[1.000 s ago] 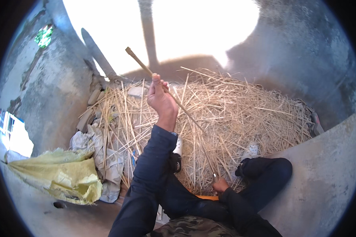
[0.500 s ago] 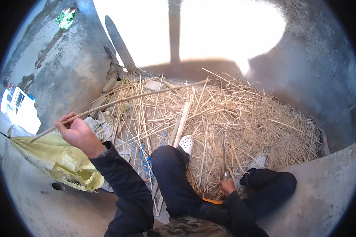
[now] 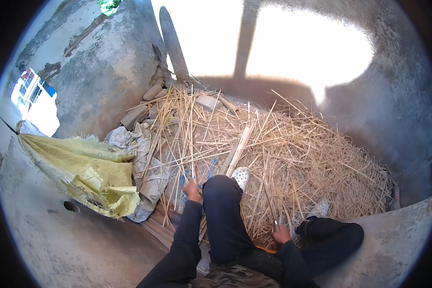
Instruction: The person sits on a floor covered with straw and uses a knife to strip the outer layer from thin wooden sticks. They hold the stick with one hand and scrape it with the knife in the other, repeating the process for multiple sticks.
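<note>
My left hand (image 3: 192, 190) is low beside my left knee, its fingers curled in over a spread of thin pale strips (image 3: 191, 134). What it holds, if anything, I cannot make out. Between my legs my right hand (image 3: 281, 234) grips the handle of a long narrow-bladed knife (image 3: 270, 204), whose blade points up and slightly left over the straw-like shavings (image 3: 312, 158). A pale metal collar shows just above the fist.
A torn yellow sack (image 3: 96, 175) hangs at the left next to a crumpled grey cloth (image 3: 149, 177). Flat wooden slats (image 3: 240, 149) lie ahead of my left shoe (image 3: 241, 176). Stones (image 3: 135, 116) sit by the left wall, and concrete walls enclose the heap.
My left hand has come down and right, from above the yellow sack to beside my knee. The long stick it held up no longer shows raised. My right hand still grips the knife.
</note>
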Tool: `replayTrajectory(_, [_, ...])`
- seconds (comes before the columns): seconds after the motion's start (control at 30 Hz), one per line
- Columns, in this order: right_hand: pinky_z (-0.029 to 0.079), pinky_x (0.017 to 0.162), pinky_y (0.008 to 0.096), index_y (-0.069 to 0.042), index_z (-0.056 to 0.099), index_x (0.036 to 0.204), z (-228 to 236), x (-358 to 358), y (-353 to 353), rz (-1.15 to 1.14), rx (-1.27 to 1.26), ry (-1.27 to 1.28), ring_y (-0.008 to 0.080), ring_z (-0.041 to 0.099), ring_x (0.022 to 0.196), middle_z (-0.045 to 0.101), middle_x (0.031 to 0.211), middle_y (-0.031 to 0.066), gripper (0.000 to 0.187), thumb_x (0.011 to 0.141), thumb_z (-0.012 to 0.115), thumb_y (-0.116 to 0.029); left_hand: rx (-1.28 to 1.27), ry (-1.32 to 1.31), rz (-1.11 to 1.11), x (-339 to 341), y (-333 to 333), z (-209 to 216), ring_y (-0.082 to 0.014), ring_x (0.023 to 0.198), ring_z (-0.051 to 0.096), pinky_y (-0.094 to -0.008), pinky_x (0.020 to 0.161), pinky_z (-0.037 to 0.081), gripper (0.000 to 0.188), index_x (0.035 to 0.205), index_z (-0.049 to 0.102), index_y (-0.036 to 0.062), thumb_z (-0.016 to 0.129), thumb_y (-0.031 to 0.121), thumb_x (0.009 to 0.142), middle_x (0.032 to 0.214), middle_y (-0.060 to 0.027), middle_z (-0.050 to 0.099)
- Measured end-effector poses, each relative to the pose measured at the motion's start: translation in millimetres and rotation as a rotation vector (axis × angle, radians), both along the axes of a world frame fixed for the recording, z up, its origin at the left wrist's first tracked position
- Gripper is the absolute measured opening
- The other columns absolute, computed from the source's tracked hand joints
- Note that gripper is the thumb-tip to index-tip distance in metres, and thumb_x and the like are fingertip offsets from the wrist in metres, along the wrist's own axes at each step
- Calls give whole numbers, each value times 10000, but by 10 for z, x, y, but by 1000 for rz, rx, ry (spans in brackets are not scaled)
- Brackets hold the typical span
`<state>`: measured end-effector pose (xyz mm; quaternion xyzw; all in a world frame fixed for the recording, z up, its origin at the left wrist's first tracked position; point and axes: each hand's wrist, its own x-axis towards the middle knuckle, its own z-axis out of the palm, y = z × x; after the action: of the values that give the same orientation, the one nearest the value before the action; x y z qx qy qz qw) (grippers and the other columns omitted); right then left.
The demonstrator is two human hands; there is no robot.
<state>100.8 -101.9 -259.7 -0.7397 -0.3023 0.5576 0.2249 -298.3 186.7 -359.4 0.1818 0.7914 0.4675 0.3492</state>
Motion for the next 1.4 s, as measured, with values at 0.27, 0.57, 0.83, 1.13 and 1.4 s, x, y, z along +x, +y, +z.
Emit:
replayTrajectory(0.27, [465,392,371,53,550,852,168,106,-45,-81,-70,-50,235,588,417,583,609,142,179,744,624,-67,-495,754,-630,850,-1361,-583,-273,980,571,-472,761,433,337,1179,498,73,520,270,906,1050,-102,575])
replayTrajectory(0.57, [448,379,337,26,534,871,328,69,-66,-93,-23,-87,190,553,406,554,596,97,158,753,604,-54,-306,952,-591,751,-1475,-664,-222,1054,509,-521,745,402,203,1130,489,206,485,202,927,1086,-5,507])
replayTrajectory(0.83, [434,378,342,8,539,856,788,74,-335,-133,178,-277,201,551,400,541,571,104,163,724,620,-42,-372,794,-652,590,-1330,-441,-274,1155,451,-550,907,313,408,1146,497,159,674,236,786,1165,-65,496])
replayTrajectory(1.13, [404,352,306,-27,524,808,793,90,-323,-315,127,-179,151,504,378,520,562,55,100,727,568,12,-241,711,-769,444,-1224,-280,-333,894,552,-463,760,416,350,838,551,91,760,340,709,927,-126,556])
replayTrajectory(1.4, [402,339,302,-19,532,780,597,132,-351,-380,139,-116,150,488,374,509,567,53,86,719,577,23,-14,687,-769,308,-1317,12,-389,782,578,-462,688,452,429,809,546,23,701,422,777,815,-173,587])
